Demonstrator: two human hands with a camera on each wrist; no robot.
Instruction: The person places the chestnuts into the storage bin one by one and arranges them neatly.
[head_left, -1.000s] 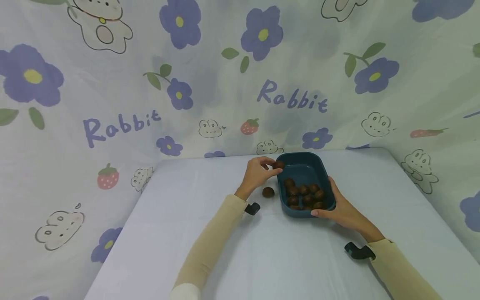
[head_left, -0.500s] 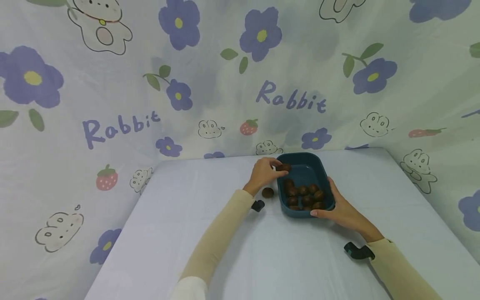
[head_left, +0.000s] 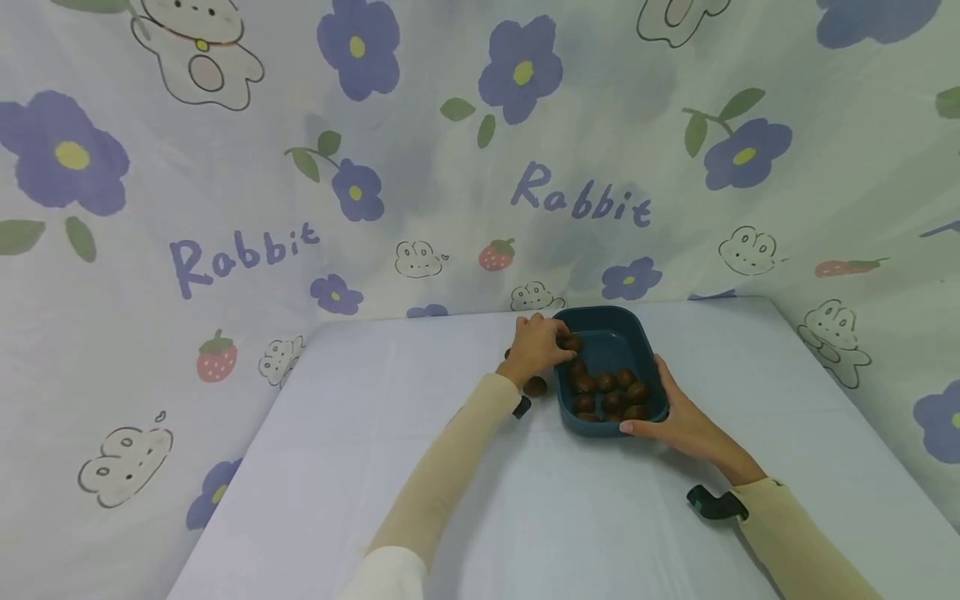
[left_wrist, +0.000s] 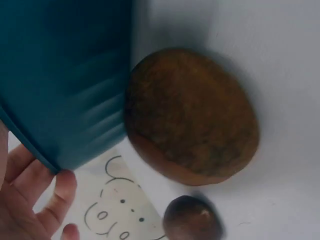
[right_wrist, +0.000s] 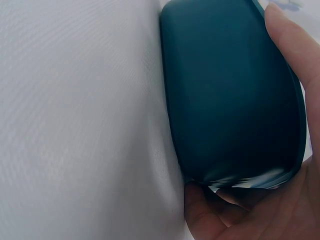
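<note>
In the head view, my left hand reaches over the left rim of a blue rectangular box and pinches a chestnut just inside it. The left wrist view shows part of this hand at the rim, but the pinched chestnut is hidden there. Several chestnuts lie in the near half of the box. My right hand grips the box's near right corner, thumb on the near rim and fingers along the right side. On the table outside the box's left wall rests another chestnut.
A further chestnut sits left of the box, mostly hidden behind my left wrist in the head view. The white-covered table meets a patterned cloth wall just behind the box. Black wrist cameras stick out from both sleeves.
My left hand has moved right and slightly nearer, bringing its chestnut from the left rim to inside the box. A chestnut on the table now shows behind the left wrist. My right hand stays put.
</note>
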